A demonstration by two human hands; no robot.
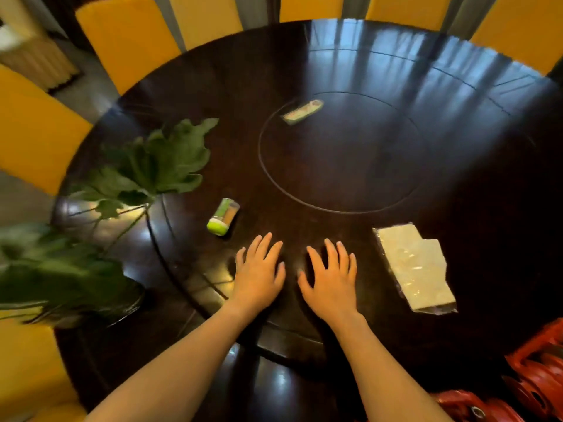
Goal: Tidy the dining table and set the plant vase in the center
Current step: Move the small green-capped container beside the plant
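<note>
My left hand (259,271) and my right hand (330,280) lie flat on the dark round table (457,184), fingers spread, holding nothing. A plant with big green leaves (146,166) stands in a dark vase (129,306) at the table's left edge, left of my left hand. A small container with a green cap (223,217) lies on its side just beyond my left hand. A clear plastic packet (416,268) lies to the right of my right hand. A flat narrow packet (302,111) rests on the far rim of the inlaid centre circle (262,166).
Yellow-backed chairs (128,41) ring the table on the far and left sides. Red plastic items (536,373) sit at the bottom right by the table edge. Window light reflects off the far tabletop.
</note>
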